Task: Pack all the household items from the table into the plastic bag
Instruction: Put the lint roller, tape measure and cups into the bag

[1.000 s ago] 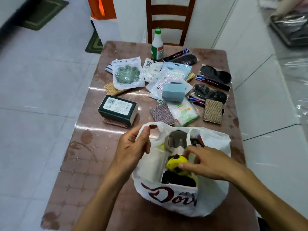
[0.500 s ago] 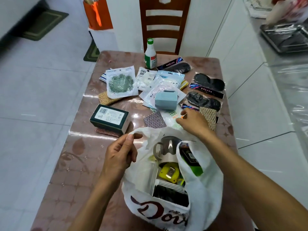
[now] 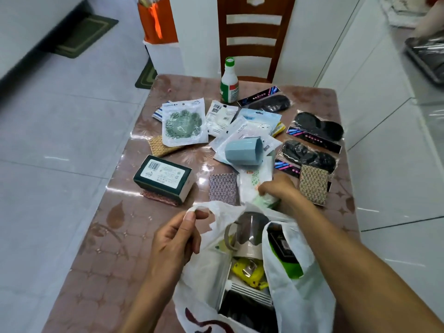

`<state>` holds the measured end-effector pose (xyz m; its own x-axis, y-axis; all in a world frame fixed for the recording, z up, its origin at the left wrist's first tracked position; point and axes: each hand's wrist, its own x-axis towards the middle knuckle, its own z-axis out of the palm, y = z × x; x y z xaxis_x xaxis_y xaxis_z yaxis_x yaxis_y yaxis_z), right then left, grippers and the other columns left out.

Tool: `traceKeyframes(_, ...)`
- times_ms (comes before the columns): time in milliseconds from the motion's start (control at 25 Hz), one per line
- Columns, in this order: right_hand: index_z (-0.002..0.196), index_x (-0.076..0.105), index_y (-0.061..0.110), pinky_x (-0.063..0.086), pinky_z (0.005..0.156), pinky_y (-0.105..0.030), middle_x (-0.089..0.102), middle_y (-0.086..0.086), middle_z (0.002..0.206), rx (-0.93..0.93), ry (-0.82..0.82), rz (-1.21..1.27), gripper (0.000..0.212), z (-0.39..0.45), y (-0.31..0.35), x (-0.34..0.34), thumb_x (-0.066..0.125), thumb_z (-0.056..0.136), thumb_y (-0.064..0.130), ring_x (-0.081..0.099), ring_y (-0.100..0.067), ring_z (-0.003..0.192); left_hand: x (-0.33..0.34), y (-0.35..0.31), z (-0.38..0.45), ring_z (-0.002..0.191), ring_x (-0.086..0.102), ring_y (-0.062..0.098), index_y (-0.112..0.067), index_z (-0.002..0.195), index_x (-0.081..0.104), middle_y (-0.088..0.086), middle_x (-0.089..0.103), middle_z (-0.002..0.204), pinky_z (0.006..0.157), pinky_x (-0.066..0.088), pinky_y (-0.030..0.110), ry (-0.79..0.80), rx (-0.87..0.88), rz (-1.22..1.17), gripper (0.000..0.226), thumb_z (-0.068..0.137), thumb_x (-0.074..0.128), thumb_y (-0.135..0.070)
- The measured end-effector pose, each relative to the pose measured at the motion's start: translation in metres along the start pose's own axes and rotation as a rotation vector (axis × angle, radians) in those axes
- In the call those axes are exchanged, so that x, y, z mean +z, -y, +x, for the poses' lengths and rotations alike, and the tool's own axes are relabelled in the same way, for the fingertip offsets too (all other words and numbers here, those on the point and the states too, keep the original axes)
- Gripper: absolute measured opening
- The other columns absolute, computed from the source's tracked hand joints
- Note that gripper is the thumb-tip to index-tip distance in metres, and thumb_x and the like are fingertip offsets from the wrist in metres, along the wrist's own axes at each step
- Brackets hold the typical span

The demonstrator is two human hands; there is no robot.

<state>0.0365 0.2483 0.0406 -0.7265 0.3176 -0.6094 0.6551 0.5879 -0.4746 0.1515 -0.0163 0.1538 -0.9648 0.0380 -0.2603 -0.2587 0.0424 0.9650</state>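
Observation:
A white plastic bag (image 3: pixel 300 292) stands open at the table's near edge, holding a metal mug, a yellow item and dark boxes. My left hand (image 3: pixel 175 239) pinches the bag's left handle and holds it up. My right hand (image 3: pixel 276 188) grips a clear packet with green and orange print (image 3: pixel 252 181) just beyond the bag's mouth. On that packet's far end a blue cup (image 3: pixel 245 151) lies on its side. A dark green box (image 3: pixel 163 177) sits to the left. Sachets, black pads in wrappers (image 3: pixel 314 124) and woven scrub pads (image 3: pixel 313 183) cover the middle of the table.
A green-capped bottle (image 3: pixel 229 82) stands at the table's far edge before a wooden chair (image 3: pixel 254 37). The brown patterned table (image 3: pixel 101 236) shows bare surface at the near left. An orange bag (image 3: pixel 156 20) rests on a white stand beyond. White tiled floor surrounds the table.
My right hand left the bag, reached forward over its mouth and took hold of the printed packet. The blue cup tipped onto its side. My left hand kept the handle.

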Motion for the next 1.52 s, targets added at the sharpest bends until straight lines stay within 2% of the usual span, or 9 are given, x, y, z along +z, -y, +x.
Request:
traceKeyframes(200,0.107,0.065,0.024,0.054,0.072,-0.036,0.071,-0.007,0.104,-0.181,-0.235,-0.164,0.035,-0.105,-0.008,-0.090,0.072,0.074,0.014,0.065,-0.027,0.084,-0.001,-0.019,-0.002,0.045,0.035,0.010,-0.020,0.098,0.073,0.006,0.050,0.056,0.041,0.027,0.018,0.151,0.018,-0.018,0.035,0.090,0.045,-0.040)
traceKeyframes(320,0.097,0.061,0.026,0.058,0.076,-0.042,0.073,0.001,0.096,-0.394,-0.399,0.477,0.041,-0.185,-0.032,-0.120,0.075,0.073,-0.005,0.069,-0.022,0.086,-0.004,-0.020,-0.005,0.047,0.031,0.015,-0.016,0.106,0.070,0.006,0.054,0.061,0.042,0.023,0.023,0.232,0.016,-0.055,0.037,0.092,0.045,-0.039)
traceKeyframes(440,0.106,0.058,0.021,0.060,0.074,-0.032,0.076,0.004,0.097,-0.523,-0.217,0.949,0.051,-0.220,-0.030,-0.077,0.067,0.072,-0.016,0.071,-0.017,0.089,-0.006,-0.014,-0.001,0.044,0.027,0.015,-0.018,0.113,0.067,0.009,0.066,0.076,0.041,0.019,0.024,0.240,-0.004,-0.131,0.031,0.099,0.042,-0.030)
traceKeyframes(600,0.108,0.059,0.020,0.052,0.081,-0.025,0.071,0.008,0.103,-0.449,0.205,0.472,0.049,-0.209,-0.049,-0.016,0.065,0.076,-0.017,0.063,-0.010,0.094,-0.008,-0.013,-0.002,0.036,0.028,0.008,-0.025,0.100,0.074,0.004,0.069,0.078,0.036,0.022,0.020,0.163,-0.049,-0.247,0.020,0.094,0.055,-0.029)
traceKeyframes(760,0.121,0.058,0.023,0.046,0.083,-0.026,0.062,0.000,0.120,-0.363,0.413,-0.477,0.039,-0.204,-0.064,-0.037,0.062,0.083,0.018,0.057,-0.015,0.104,-0.008,-0.018,-0.012,0.040,0.032,0.008,-0.026,0.115,0.071,0.002,0.053,0.062,0.038,0.028,0.016,0.268,0.004,-0.142,0.031,0.094,0.049,-0.034)
traceKeyframes(880,0.127,0.053,0.019,0.048,0.090,-0.036,0.060,-0.007,0.129,-0.225,0.525,-0.785,0.056,-0.205,-0.056,-0.026,0.056,0.085,0.056,0.059,-0.025,0.108,0.005,-0.033,-0.020,0.046,0.056,0.001,-0.014,0.116,0.066,-0.013,0.061,0.052,0.044,0.041,0.010,0.339,0.025,-0.052,0.027,0.098,0.045,-0.016)
traceKeyframes(1080,0.120,0.059,0.024,0.045,0.080,-0.032,0.066,-0.002,0.120,-0.117,0.266,-1.228,0.083,-0.220,-0.065,-0.044,0.047,0.067,0.087,0.061,-0.025,0.109,0.015,-0.031,-0.014,0.079,0.071,0.005,-0.028,0.111,0.066,-0.009,0.071,0.092,0.059,0.059,0.025,0.141,0.167,0.381,0.021,0.090,0.064,-0.025)
traceKeyframes(1280,0.122,0.059,0.022,0.049,0.078,-0.031,0.065,0.002,0.114,-0.039,0.242,-1.275,0.039,-0.253,-0.081,-0.072,0.056,0.085,0.034,0.063,-0.020,0.101,0.069,-0.002,-0.016,0.107,0.060,0.012,-0.035,0.119,0.061,-0.010,0.063,0.124,0.089,0.051,0.034,0.714,0.243,1.020,0.037,0.083,0.067,-0.031)
traceKeyframes(1520,0.088,0.061,0.021,0.040,0.064,-0.029,0.066,0.003,0.089,-0.210,-0.168,-0.426,0.016,-0.140,-0.090,-0.100,0.054,0.088,0.035,0.062,-0.024,0.082,0.083,0.006,0.009,0.090,0.066,0.008,-0.040,0.114,0.064,-0.013,0.069,0.104,0.076,0.054,0.030,0.499,0.120,0.889,0.035,0.086,0.059,-0.018)
